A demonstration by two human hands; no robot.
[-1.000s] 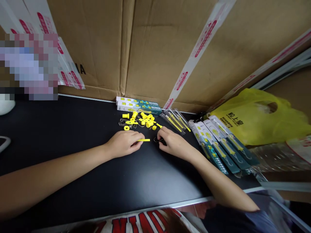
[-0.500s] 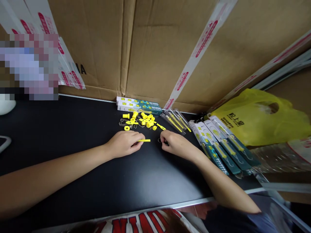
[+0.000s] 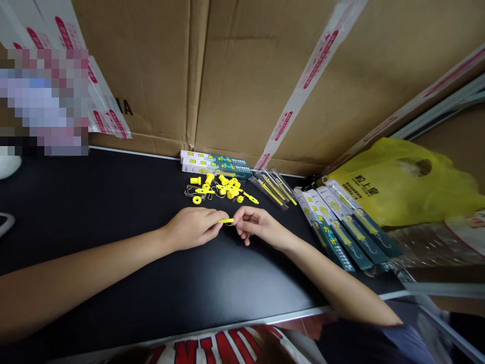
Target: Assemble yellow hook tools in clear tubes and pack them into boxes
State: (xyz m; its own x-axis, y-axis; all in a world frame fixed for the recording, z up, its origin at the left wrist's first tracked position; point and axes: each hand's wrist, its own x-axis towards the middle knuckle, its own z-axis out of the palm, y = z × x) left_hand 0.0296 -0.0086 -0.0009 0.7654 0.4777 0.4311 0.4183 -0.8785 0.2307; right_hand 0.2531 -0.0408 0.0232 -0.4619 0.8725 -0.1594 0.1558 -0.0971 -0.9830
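The left hand (image 3: pixel 193 227) rests on the black table (image 3: pixel 113 212) with its fingertips pinched together on one end of a thin yellow stick (image 3: pixel 226 221), which lies level just above the tabletop and points to the right; the right hand (image 3: pixel 255 226) meets it from the other side, thumb and forefinger closed at the stick's far tip, though whether they also pinch something small there cannot be told; the two hands sit almost touching, near the middle of the table; just behind them lies a loose heap of yellow parts (image 3: pixel 222 188) mixed with thin wire pieces, and one yellow ring (image 3: pixel 197 200) lies apart at the heap's left; behind the heap, against the cardboard wall (image 3: pixel 242 76), lie flat boxes (image 3: pixel 215 164); to the right of the heap is a small fan of clear sleeves (image 3: pixel 273 187) with yellow sticks inside; further right a row of packed cards (image 3: pixel 343 227) overlaps along the table's edge, beside a yellow bag (image 3: pixel 401 182).
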